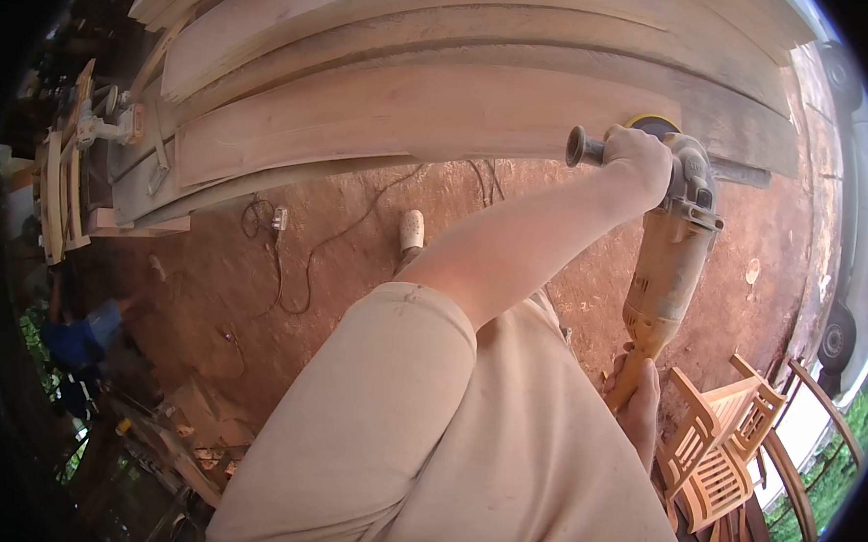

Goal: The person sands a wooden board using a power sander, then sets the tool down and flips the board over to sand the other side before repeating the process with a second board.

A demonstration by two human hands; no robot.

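Note:
With both hands I hold a dusty angle grinder (pixel 672 269), its long body pointing back toward me. My left hand (pixel 639 164) is closed around the side handle by the tool's head, and the handle's dark end knob sticks out to the left. My right hand (pixel 638 399) wraps round the yellowish rear grip, partly hidden behind it. A sanding disc with a yellow edge (pixel 653 119) lies at the surface of a wide wooden board (pixel 413 113); my left hand covers part of it. Left of the disc the board looks pale, and to its right darker and greyer.
More long planks (pixel 447 26) lie beyond the board. A power cord (pixel 358 218) and a socket block (pixel 280 219) rest on the reddish floor. Another power tool (pixel 108 126) sits at far left. A person in blue (pixel 82 336) is lower left. Wooden chairs (pixel 724 453) stand lower right.

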